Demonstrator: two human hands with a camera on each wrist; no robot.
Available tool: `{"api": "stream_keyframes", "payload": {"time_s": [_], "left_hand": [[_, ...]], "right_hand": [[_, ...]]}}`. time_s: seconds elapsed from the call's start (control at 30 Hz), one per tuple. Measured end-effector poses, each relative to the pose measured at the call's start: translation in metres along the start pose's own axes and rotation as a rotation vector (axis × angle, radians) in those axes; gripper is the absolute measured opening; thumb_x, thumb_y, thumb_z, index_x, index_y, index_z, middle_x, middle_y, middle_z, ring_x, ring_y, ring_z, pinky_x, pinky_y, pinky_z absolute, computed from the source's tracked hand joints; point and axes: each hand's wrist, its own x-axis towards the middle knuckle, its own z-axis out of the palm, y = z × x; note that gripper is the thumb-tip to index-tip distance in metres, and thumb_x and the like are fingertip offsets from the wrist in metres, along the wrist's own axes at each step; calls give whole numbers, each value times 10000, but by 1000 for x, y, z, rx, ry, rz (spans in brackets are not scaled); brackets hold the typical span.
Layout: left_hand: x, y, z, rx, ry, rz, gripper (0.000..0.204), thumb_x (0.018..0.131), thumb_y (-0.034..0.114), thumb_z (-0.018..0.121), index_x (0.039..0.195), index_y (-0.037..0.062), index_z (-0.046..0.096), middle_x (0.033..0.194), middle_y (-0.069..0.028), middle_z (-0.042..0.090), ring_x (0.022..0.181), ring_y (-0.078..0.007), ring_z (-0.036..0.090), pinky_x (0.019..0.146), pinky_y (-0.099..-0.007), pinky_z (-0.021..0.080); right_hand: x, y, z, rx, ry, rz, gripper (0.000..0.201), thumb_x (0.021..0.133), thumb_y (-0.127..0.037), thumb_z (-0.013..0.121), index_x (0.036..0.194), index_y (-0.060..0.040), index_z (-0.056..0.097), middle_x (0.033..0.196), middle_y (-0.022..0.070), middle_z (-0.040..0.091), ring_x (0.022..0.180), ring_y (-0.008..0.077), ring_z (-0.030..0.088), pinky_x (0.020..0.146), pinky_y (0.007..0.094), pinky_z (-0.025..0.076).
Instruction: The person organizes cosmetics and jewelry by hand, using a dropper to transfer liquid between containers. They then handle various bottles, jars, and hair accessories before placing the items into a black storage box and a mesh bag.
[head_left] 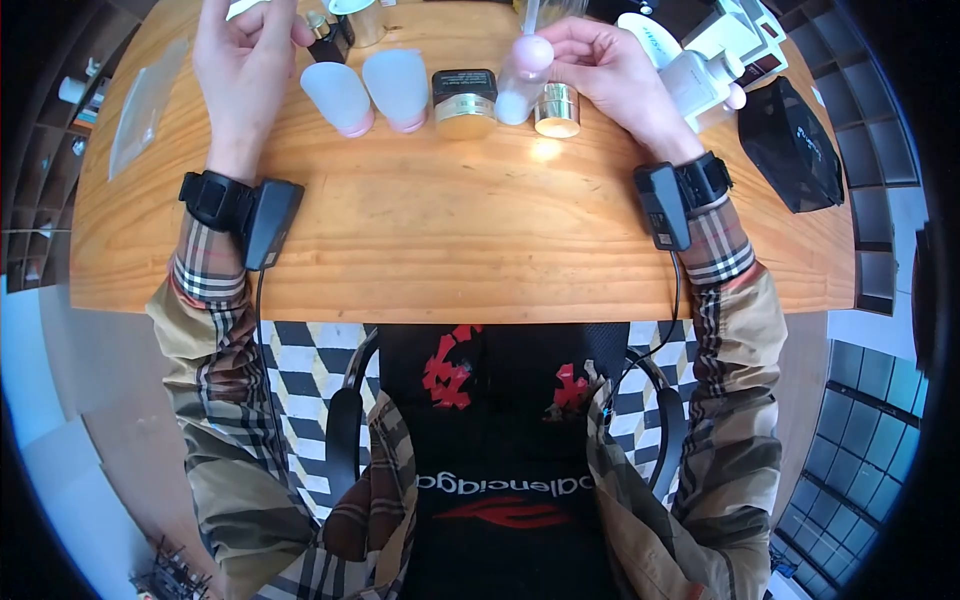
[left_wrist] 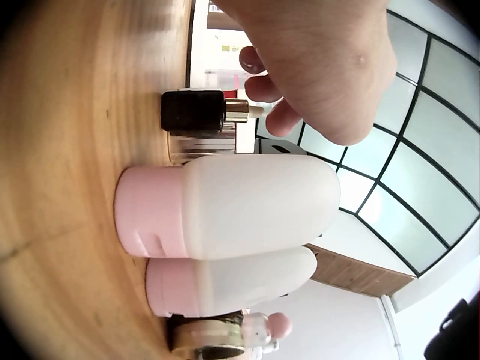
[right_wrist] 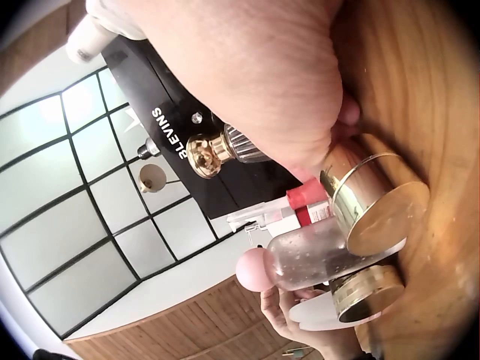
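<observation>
At the back left, my left hand point(head_left: 245, 75) hovers beside a small dark dropper bottle point(left_wrist: 193, 112), its fingers loosely bent around nothing visible. Two frosted bottles with pink caps, one nearer point(left_wrist: 259, 206) and one behind point(left_wrist: 251, 279), stand cap-down. To their right is a black-and-gold jar point(head_left: 465, 105), then a clear bottle with a pink ball top point(right_wrist: 319, 251). My right hand point(head_left: 625, 85) is at a shiny gold jar point(right_wrist: 375, 206) at the row's right end. Thumb and fingers gather at the jar's back edge; the hand itself hides part of the grip.
A white bottle point(head_left: 695, 85) leans at the right, beside white boxes point(head_left: 740, 45) and a round white container point(head_left: 648, 42). Farther right lies a black pouch point(head_left: 792, 145). A clear plastic sheet point(head_left: 148, 110) lies far left. A gold-capped bottle point(right_wrist: 217, 150) stands behind the right hand.
</observation>
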Motion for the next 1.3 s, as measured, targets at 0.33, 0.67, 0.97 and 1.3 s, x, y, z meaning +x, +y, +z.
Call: {"api": "stream_keyframes", "payload": {"time_s": [0.33,0.67,0.97,1.3], "left_hand": [[2,1,3,-36,4,-4,240,1037,63,586,1268,100,533,628,60,568,529,-10,503,464,-171,340],[1,-7,5,-65,10,26,244,1036,60,585,1271,96,532,620,53,569,521,-17,504,461,-176,337],[1,-2,6,-40,34,3,236,1037,57,586,1263,86,525,611,48,561,509,-29,514,467,-177,355],[5,-27,-13,15,-51,66,312,1010,131,678,1294,50,578,701,-42,671,505,-17,472,462,-189,320]], "right_hand": [[2,-6,-1,-47,-56,1,216,988,-56,669,1198,-12,693,1079,60,762,1002,113,724,902,242,575],[2,4,-2,-6,-12,40,211,990,-52,669,1196,-13,697,1084,52,762,1002,100,720,940,250,560],[1,-2,2,13,11,23,215,988,-67,678,1194,-9,699,1071,63,764,983,109,724,902,248,575],[-3,-5,8,85,109,11,227,987,-88,692,1203,-18,697,1049,52,757,912,92,710,813,223,572]]}}
